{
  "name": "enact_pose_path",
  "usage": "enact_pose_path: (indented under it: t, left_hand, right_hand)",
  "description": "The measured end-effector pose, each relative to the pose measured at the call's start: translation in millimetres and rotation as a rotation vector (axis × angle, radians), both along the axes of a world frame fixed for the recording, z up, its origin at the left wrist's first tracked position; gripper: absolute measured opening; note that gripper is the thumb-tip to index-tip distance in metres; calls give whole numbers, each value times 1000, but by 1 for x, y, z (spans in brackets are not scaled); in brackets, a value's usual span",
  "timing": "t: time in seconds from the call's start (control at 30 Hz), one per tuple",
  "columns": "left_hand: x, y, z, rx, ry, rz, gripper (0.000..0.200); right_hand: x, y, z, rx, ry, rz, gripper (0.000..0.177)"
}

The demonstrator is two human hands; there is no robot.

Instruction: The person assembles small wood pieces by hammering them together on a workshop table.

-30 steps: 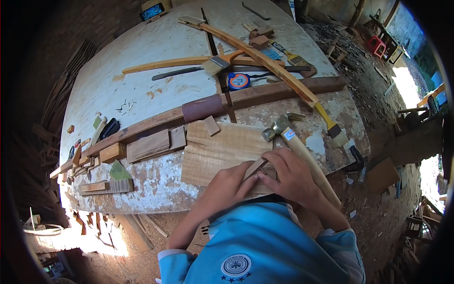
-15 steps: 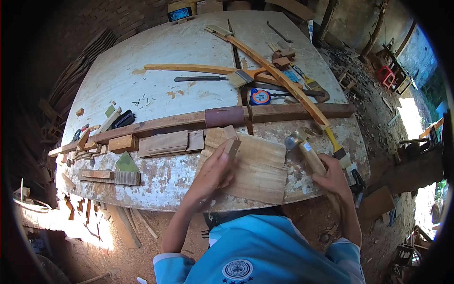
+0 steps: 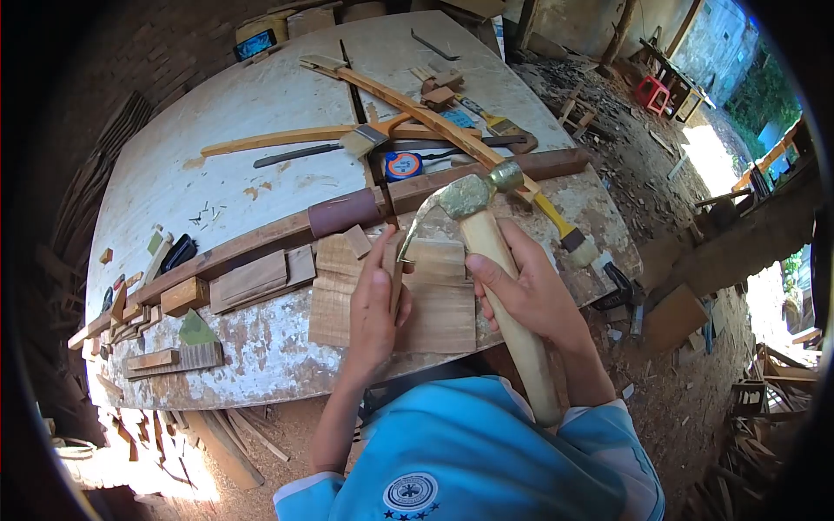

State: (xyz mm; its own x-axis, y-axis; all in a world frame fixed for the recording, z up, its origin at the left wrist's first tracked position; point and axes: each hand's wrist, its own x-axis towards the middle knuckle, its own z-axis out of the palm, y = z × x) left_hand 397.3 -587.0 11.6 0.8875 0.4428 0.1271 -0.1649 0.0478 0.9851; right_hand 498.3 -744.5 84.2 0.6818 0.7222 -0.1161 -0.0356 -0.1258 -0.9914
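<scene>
My left hand (image 3: 372,314) is closed around a small wooden block (image 3: 395,273), held on edge above a flat wooden board (image 3: 443,321). In my right hand (image 3: 528,291) is a claw hammer (image 3: 467,198), gripped by its pale wooden handle. The hammer's curved claw points down at the top of the block; something small and shiny shows at the claw tip, too small to name. Just behind the left hand, a small wood piece (image 3: 357,241) lies on the board's far edge.
Behind the board, a long wooden beam (image 3: 261,247) crosses the worktable (image 3: 269,365), with sandpaper (image 3: 345,214) wrapped round it. Beyond lie a tape measure (image 3: 403,165), a paintbrush (image 3: 365,137) and crossed wooden strips. Offcuts (image 3: 252,282) sit at left; a yellow-handled brush (image 3: 563,227) lies right.
My right hand has raised the hammer and brought it left, its claw now at the block in my left hand. The head view has shifted, so the table appears further left.
</scene>
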Motion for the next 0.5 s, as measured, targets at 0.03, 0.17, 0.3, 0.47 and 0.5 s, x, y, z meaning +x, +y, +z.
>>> enact_pose_path:
  t: [0.03, 0.17, 0.3, 0.47, 0.5]
  left_hand:
    - [-1, -1, -1, 10, 2, -2, 60]
    - [-4, -1, 1, 59, 35, 62, 61]
    - [-5, 10, -3, 165, 87, 1, 58]
    - [-14, 28, 3, 239, 167, -115, 51]
    - [-14, 35, 2, 344, 180, -131, 51]
  right_hand:
    - [1, 1, -2, -4, -44, -4, 29]
    - [5, -1, -1, -60, -111, 5, 33]
    - [5, -1, -1, -165, -211, 85, 41]
    - [11, -4, -21, -261, -552, 194, 53]
    - [13, -4, -23, -285, -591, 231, 56]
